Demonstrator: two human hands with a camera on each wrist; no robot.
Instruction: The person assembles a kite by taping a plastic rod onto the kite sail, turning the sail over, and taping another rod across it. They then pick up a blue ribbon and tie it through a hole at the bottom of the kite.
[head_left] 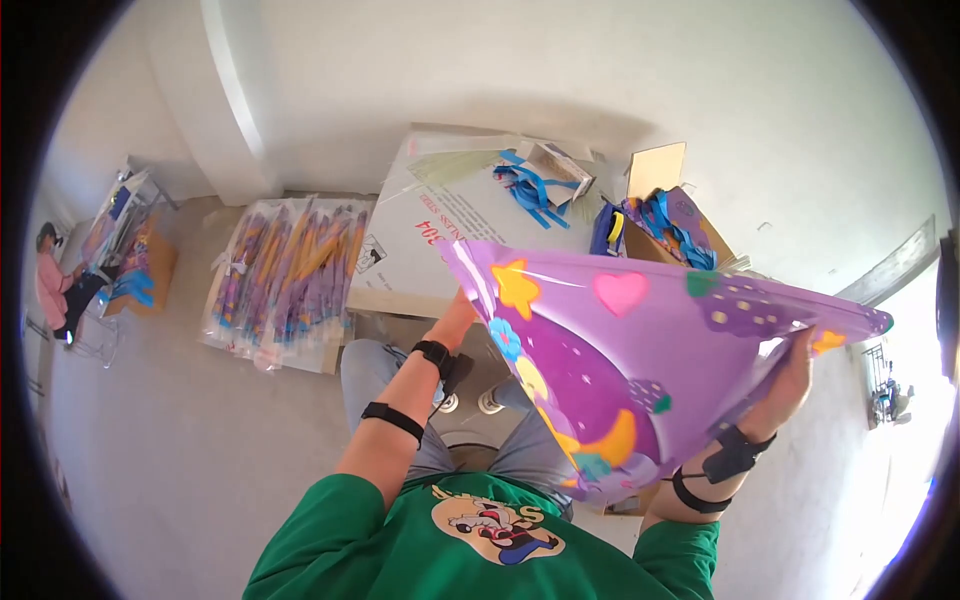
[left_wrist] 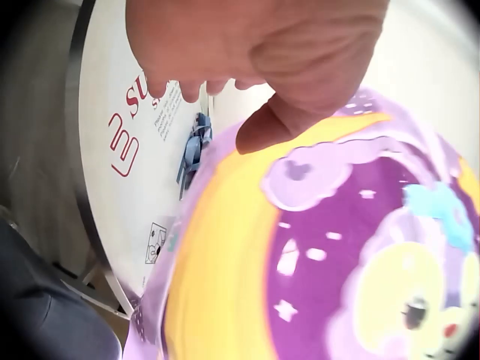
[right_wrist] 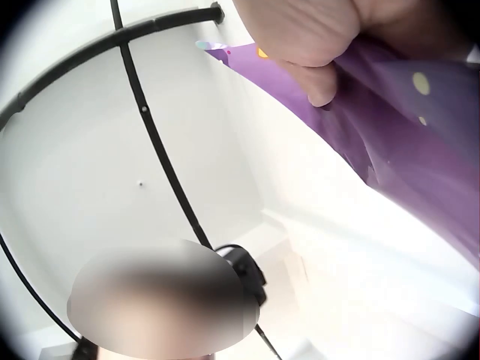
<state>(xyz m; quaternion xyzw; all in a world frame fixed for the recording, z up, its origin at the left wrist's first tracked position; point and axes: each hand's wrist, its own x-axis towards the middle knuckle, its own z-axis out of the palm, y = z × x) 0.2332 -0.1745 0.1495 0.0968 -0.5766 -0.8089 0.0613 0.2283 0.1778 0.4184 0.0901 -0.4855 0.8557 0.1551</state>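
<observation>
Up in front of the green shirt, a large glossy purple sheet (head_left: 600,350) printed with stars, a heart and a moon is held spread between both hands. My left hand (head_left: 461,312) pinches its left edge; the head view hides most of the fingers behind the sheet. In the left wrist view the thumb of that hand (left_wrist: 262,45) presses on the printed face, by a yellow band. At the other side my right hand (head_left: 793,378) grips the edge. The right wrist view has the right hand's (right_wrist: 307,34) fingers bent over the purple material (right_wrist: 405,142).
Ahead stands a large carton (head_left: 400,240) bearing blue straps (head_left: 535,190) and a small open box (head_left: 560,165). To its right is an open box (head_left: 650,245) with more blue straps. Bagged purple bundles (head_left: 290,270) lie left. A seated person (head_left: 60,280) is far left.
</observation>
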